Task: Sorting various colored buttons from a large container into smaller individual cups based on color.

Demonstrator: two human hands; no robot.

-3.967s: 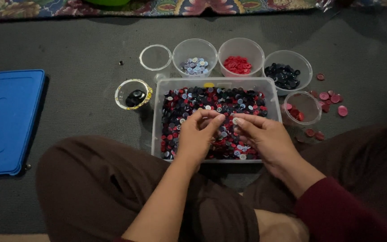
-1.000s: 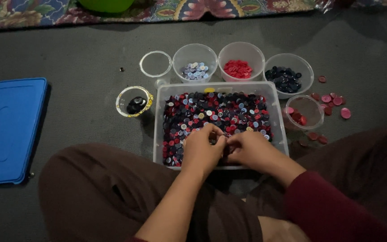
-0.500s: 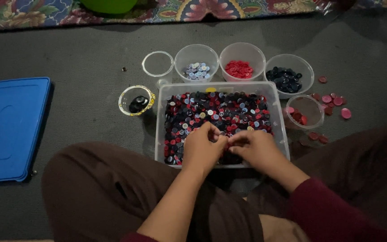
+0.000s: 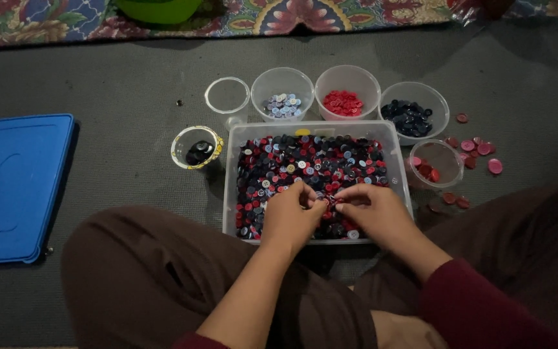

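Note:
A clear rectangular tub point(image 4: 230, 169) on the grey floor holds a heap of mixed red, dark blue and pale buttons point(image 4: 311, 163). Both hands rest in its near half. My left hand point(image 4: 292, 218) and my right hand point(image 4: 374, 213) meet fingertip to fingertip over the heap, pinching at a small red button point(image 4: 330, 201) between them. Which hand grips it is too small to tell.
Behind the tub stand clear cups: one empty point(image 4: 227, 95), one with pale blue buttons point(image 4: 282, 94), one with red point(image 4: 347, 90), one with dark blue point(image 4: 413, 111). A cup with a black button point(image 4: 196, 147) is left; a pink-button cup point(image 4: 435, 165) and loose pink buttons point(image 4: 479, 147) right. A blue lid point(image 4: 14, 186) lies far left.
Both hands drew back from the tub's middle toward its near edge and closed together, fingertips now touching. The view drifted slightly.

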